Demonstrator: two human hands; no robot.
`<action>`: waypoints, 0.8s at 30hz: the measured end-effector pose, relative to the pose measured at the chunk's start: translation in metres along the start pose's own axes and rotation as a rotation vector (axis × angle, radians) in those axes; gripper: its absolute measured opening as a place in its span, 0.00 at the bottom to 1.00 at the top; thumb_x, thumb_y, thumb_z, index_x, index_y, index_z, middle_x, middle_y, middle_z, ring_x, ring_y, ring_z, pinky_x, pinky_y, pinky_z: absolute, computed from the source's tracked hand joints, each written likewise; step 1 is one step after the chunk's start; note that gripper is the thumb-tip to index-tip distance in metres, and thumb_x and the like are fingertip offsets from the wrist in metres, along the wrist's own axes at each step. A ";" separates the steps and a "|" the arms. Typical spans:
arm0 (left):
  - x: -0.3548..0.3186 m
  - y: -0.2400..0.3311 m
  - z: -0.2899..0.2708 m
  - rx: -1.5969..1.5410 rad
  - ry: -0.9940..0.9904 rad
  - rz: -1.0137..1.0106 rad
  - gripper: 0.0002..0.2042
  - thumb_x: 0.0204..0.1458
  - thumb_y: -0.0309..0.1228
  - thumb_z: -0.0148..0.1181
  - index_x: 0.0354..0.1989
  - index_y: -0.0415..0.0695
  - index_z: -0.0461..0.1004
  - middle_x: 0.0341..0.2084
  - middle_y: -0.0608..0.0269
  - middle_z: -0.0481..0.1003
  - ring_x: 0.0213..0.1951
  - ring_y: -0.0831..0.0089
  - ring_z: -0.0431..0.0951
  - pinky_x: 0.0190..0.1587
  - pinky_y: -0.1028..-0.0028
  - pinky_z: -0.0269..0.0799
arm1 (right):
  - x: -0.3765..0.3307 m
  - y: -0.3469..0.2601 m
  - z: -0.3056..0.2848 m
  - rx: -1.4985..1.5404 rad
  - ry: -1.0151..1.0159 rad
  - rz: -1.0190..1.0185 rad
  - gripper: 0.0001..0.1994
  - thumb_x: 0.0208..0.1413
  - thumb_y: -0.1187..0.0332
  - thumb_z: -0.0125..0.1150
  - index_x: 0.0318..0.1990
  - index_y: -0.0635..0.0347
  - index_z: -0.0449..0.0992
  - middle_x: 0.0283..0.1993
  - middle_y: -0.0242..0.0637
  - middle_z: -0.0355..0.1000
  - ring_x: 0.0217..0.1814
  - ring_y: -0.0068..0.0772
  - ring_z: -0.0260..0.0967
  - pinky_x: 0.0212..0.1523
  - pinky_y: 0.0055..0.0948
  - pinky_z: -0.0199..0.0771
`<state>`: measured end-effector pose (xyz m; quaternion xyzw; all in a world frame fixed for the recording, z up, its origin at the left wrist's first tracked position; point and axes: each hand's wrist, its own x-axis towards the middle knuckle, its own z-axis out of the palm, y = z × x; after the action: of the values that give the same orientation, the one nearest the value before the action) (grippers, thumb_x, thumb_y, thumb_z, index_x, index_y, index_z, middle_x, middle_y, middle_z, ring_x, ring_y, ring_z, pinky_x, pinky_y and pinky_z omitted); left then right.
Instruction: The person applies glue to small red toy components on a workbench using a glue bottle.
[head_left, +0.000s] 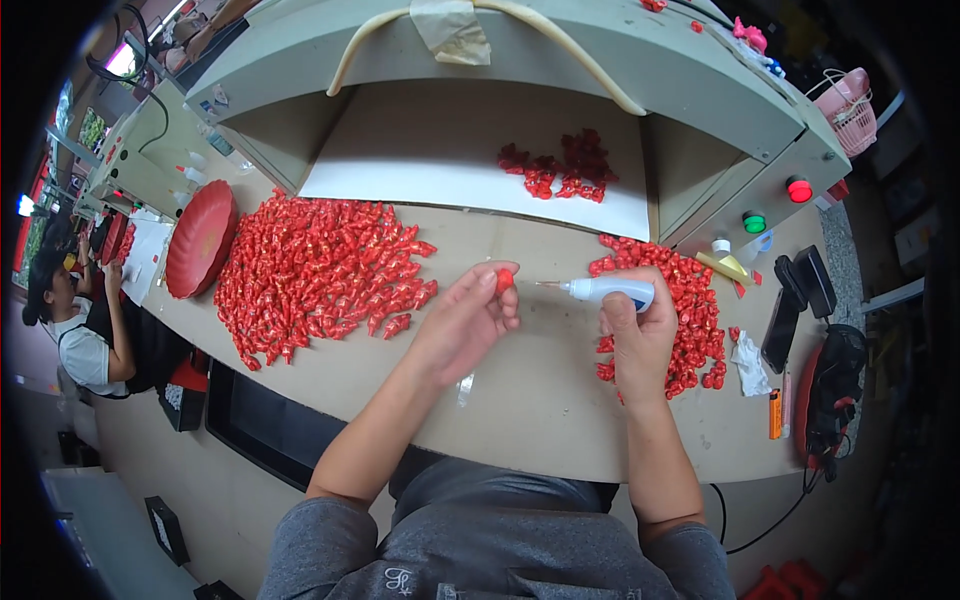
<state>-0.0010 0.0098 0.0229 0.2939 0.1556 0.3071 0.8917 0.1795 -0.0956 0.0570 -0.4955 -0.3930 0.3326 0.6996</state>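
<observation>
Between thumb and fingertips, my left hand [468,322] pinches a small red piece [505,280]; its exact kind is too small to make out. My right hand [641,335] is wrapped round a pale squeeze bottle [618,291] with a thin nozzle. The bottle lies nearly level, its tip pointing left toward the red piece, with a small gap between them. Left of my hands spreads a large pile of red figurines [320,270] with gold marks. Another heap of small red pieces [695,320] lies beside and partly behind my right hand.
A grey open-fronted machine [720,140] stands at the back, with several red pieces [565,170] on its white floor. A red bowl [203,240] leans at the left. Phone [780,330], tissue [750,363] and orange lighter [775,414] lie right. Another person [90,330] sits far left.
</observation>
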 end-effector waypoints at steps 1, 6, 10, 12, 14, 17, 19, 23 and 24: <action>-0.006 -0.006 0.000 -0.055 0.028 -0.005 0.14 0.63 0.37 0.50 0.52 0.43 0.68 0.33 0.68 0.71 0.37 0.79 0.70 0.44 0.74 0.69 | 0.000 -0.002 0.002 0.033 0.017 0.024 0.13 0.57 0.62 0.64 0.40 0.60 0.70 0.36 0.27 0.69 0.33 0.13 0.60 0.35 0.16 0.63; -0.015 -0.012 -0.002 -0.121 0.113 -0.042 0.13 0.64 0.37 0.49 0.51 0.44 0.69 0.31 0.68 0.71 0.35 0.78 0.70 0.44 0.74 0.69 | -0.007 0.004 0.006 -0.154 0.005 -0.034 0.13 0.56 0.62 0.66 0.37 0.61 0.70 0.34 0.29 0.70 0.32 0.15 0.62 0.33 0.17 0.63; -0.014 -0.020 -0.011 -0.206 0.024 -0.107 0.12 0.64 0.39 0.48 0.46 0.45 0.71 0.30 0.70 0.71 0.35 0.79 0.70 0.42 0.74 0.70 | -0.009 0.007 0.011 -0.393 -0.023 -0.190 0.14 0.53 0.62 0.68 0.35 0.62 0.72 0.29 0.32 0.72 0.28 0.20 0.66 0.30 0.20 0.65; -0.014 -0.022 -0.010 -0.213 0.037 -0.116 0.12 0.64 0.39 0.48 0.45 0.45 0.71 0.30 0.70 0.71 0.35 0.79 0.70 0.42 0.74 0.69 | -0.009 0.007 0.014 -0.394 -0.025 -0.199 0.14 0.52 0.62 0.69 0.34 0.62 0.73 0.28 0.34 0.72 0.28 0.23 0.68 0.29 0.22 0.67; -0.015 -0.022 -0.008 -0.219 0.050 -0.127 0.12 0.64 0.39 0.48 0.45 0.45 0.72 0.30 0.71 0.71 0.35 0.79 0.70 0.42 0.74 0.69 | -0.009 0.006 0.014 -0.461 -0.040 -0.230 0.14 0.52 0.62 0.69 0.34 0.62 0.73 0.29 0.35 0.73 0.28 0.25 0.69 0.29 0.23 0.68; -0.014 -0.022 -0.007 -0.212 0.063 -0.138 0.12 0.64 0.39 0.48 0.45 0.45 0.72 0.30 0.71 0.71 0.35 0.80 0.70 0.42 0.74 0.69 | -0.008 0.007 0.014 -0.470 -0.041 -0.237 0.14 0.51 0.63 0.69 0.34 0.62 0.73 0.29 0.36 0.73 0.28 0.26 0.70 0.30 0.23 0.69; -0.014 -0.022 -0.007 -0.206 0.070 -0.141 0.12 0.64 0.39 0.48 0.45 0.45 0.72 0.30 0.71 0.71 0.35 0.80 0.70 0.42 0.74 0.69 | -0.008 0.007 0.015 -0.462 -0.042 -0.219 0.14 0.51 0.63 0.70 0.34 0.62 0.73 0.29 0.36 0.73 0.28 0.26 0.71 0.30 0.24 0.69; -0.014 -0.021 -0.006 -0.200 0.092 -0.148 0.12 0.64 0.39 0.48 0.45 0.45 0.72 0.30 0.71 0.71 0.34 0.80 0.70 0.42 0.74 0.69 | -0.008 0.006 0.016 -0.473 -0.055 -0.206 0.13 0.51 0.64 0.70 0.34 0.62 0.73 0.29 0.36 0.74 0.29 0.26 0.71 0.31 0.24 0.69; -0.014 -0.021 -0.006 -0.200 0.082 -0.146 0.12 0.64 0.39 0.48 0.46 0.44 0.72 0.30 0.71 0.71 0.34 0.79 0.70 0.42 0.74 0.69 | -0.007 0.006 0.016 -0.473 -0.054 -0.205 0.13 0.51 0.64 0.70 0.34 0.62 0.73 0.29 0.36 0.74 0.29 0.26 0.71 0.31 0.24 0.69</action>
<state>-0.0049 -0.0107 0.0066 0.1783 0.1816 0.2671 0.9294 0.1615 -0.0933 0.0525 -0.5939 -0.5265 0.1722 0.5835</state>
